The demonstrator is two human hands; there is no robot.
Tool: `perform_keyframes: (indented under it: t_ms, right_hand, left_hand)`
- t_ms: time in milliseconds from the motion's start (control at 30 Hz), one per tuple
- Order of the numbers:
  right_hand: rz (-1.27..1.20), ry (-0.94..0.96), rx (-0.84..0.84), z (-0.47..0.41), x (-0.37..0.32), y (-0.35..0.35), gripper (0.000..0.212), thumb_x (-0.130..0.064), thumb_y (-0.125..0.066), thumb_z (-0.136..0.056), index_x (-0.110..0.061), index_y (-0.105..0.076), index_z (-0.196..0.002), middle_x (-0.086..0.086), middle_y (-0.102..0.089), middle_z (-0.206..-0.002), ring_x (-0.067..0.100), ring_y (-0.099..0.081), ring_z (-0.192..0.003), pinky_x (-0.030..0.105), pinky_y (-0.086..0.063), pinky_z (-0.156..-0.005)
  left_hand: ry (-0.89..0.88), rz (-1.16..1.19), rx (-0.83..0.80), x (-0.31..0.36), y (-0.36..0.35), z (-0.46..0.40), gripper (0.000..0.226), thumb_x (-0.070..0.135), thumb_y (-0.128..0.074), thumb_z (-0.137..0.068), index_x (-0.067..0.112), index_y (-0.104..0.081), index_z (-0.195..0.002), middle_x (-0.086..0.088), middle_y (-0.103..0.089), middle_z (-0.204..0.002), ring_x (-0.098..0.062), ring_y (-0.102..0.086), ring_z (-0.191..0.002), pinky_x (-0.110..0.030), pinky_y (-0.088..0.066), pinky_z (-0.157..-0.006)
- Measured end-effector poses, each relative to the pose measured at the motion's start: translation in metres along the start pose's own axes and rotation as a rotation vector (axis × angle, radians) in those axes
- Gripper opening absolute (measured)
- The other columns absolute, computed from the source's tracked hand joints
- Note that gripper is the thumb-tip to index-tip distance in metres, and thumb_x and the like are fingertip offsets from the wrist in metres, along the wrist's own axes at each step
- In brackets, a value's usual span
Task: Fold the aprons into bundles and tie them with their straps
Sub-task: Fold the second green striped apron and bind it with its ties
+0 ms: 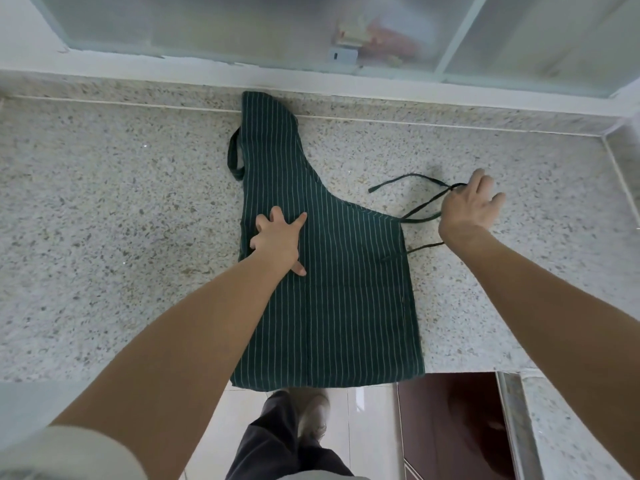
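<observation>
A dark green pinstriped apron (332, 271) is laid on a speckled granite desk (121, 237), folded in half lengthwise so that the bib points toward the back wall and the hem hangs just over the near edge of the desk. The top of the bib is run up onto the raised ledge at the back. A neck loop (234, 154) is seen jutting out from the left side of the bib.

The left hand (278, 242) is laid flat on the folded cloth near its left edge, fingers spread and straight, so its grip is wide and nothing is held; the apron is pressed down by the palm.

The right hand (465, 206) is held out to the right of the apron, above the desk, and the waist straps (420, 206) are pinched in its grip near their far ends. From the apron's right edge the straps are drawn out to that hand, and a loose tail is curved back to the left on the stone.

A frosted sliding window (242, 29) is set above the ledge. Below the desk edge, pale floor tiles (367, 427), dark trousers and a shoe are visible.
</observation>
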State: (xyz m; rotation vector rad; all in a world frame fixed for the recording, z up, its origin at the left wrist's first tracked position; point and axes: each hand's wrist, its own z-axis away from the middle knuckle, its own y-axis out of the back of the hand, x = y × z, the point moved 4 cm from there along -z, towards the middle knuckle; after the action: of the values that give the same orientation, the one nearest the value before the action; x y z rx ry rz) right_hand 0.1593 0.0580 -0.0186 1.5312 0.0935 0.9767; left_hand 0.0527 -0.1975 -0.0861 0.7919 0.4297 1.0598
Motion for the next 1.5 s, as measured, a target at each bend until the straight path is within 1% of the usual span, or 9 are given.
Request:
perform_keyframes:
  t_ms: [167,267,367,533,767,1100,1233,1333,1500]
  right_hand:
    - [0.071,0.141,0.050,0.021,-0.029,-0.013,0.042,-0.018,-0.051,-0.091,-0.011,-0.046,-0.132,0.016,-0.014,-0.148,0.025,-0.022,-0.133,0.037,-0.029,-0.105]
    - [-0.146,0.354,0.100,0.025,-0.057,-0.011,0.032,-0.006,-0.048,-0.090,-0.006,-0.050,-0.122,0.017,-0.033,-0.133,0.029,-0.036,-0.120,0.037,-0.039,-0.096]
    - [-0.541,0.517,-0.138,0.020,-0.086,-0.007,0.037,-0.001,-0.044,-0.094,-0.003,-0.041,-0.131,0.018,-0.041,-0.129,0.031,-0.050,-0.109,0.034,-0.042,-0.081]
    - [-0.750,0.416,-0.319,0.002,-0.111,-0.012,0.033,-0.017,-0.056,-0.093,-0.003,-0.049,-0.123,0.018,-0.051,-0.124,0.031,-0.053,-0.108,0.033,-0.042,-0.084]
    - [-0.673,0.287,-0.092,0.004,-0.104,-0.016,0.026,-0.004,-0.051,-0.093,-0.004,-0.046,-0.118,0.020,-0.048,-0.117,0.035,-0.056,-0.096,0.035,-0.040,-0.065]
    - [-0.545,0.118,-0.451,0.005,-0.054,-0.050,0.039,-0.035,-0.046,-0.095,-0.007,-0.044,-0.122,0.014,-0.058,-0.107,0.029,-0.057,-0.090,0.034,-0.043,-0.065]
    - [-0.456,0.105,-0.362,0.002,-0.042,-0.049,0.050,-0.028,-0.049,-0.094,-0.001,-0.039,-0.135,0.016,-0.047,-0.128,0.029,-0.048,-0.116,0.040,-0.044,-0.088]
    - [-0.368,0.133,-0.280,0.006,-0.027,-0.054,0.068,-0.024,-0.049,-0.094,-0.007,-0.013,-0.149,0.014,-0.012,-0.155,0.028,-0.012,-0.144,0.047,-0.024,-0.113]
    - [-0.159,0.069,-0.249,0.008,0.022,-0.069,0.077,-0.012,-0.042,-0.094,-0.020,0.009,-0.150,0.017,0.015,-0.156,0.033,0.019,-0.143,0.058,-0.002,-0.113]
  left_hand:
    - [0.012,-0.007,-0.014,0.000,0.002,-0.003,0.127,0.043,-0.086,-0.058,0.042,0.004,-0.147,-0.013,0.001,-0.150,-0.040,-0.012,-0.134,-0.057,-0.044,-0.094]
    - [0.015,-0.011,-0.018,-0.001,0.002,-0.005,0.128,0.043,-0.086,-0.057,0.042,0.005,-0.147,-0.013,0.001,-0.150,-0.040,-0.011,-0.135,-0.056,-0.045,-0.094]
    - [0.027,-0.022,-0.015,-0.002,0.003,-0.007,0.129,0.044,-0.087,-0.056,0.043,0.006,-0.146,-0.012,0.000,-0.149,-0.039,-0.013,-0.134,-0.054,-0.047,-0.092]
    - [0.037,-0.028,-0.004,-0.002,0.000,-0.012,0.129,0.045,-0.086,-0.057,0.044,0.008,-0.146,-0.011,0.001,-0.150,-0.038,-0.014,-0.134,-0.053,-0.047,-0.091]
    - [0.045,-0.024,-0.004,-0.002,0.000,-0.012,0.129,0.045,-0.086,-0.058,0.045,0.009,-0.145,-0.010,0.001,-0.149,-0.037,-0.015,-0.133,-0.051,-0.048,-0.090]
    - [0.055,-0.002,-0.013,0.000,0.001,-0.009,0.128,0.040,-0.086,-0.059,0.045,0.008,-0.145,-0.011,0.001,-0.149,-0.041,-0.012,-0.134,-0.053,-0.048,-0.091]
    - [0.053,-0.022,-0.005,-0.001,0.003,-0.006,0.128,0.043,-0.086,-0.059,0.045,0.008,-0.145,-0.012,0.001,-0.151,-0.041,-0.011,-0.136,-0.052,-0.048,-0.092]
    - [0.036,-0.056,0.028,-0.001,0.002,-0.005,0.128,0.049,-0.084,-0.057,0.044,0.007,-0.146,-0.013,-0.002,-0.151,-0.041,-0.014,-0.136,-0.049,-0.046,-0.092]
    - [0.067,-0.088,0.058,0.005,0.003,0.001,0.127,0.045,-0.085,-0.059,0.038,0.005,-0.148,-0.015,-0.009,-0.147,-0.038,-0.023,-0.132,-0.048,-0.046,-0.094]
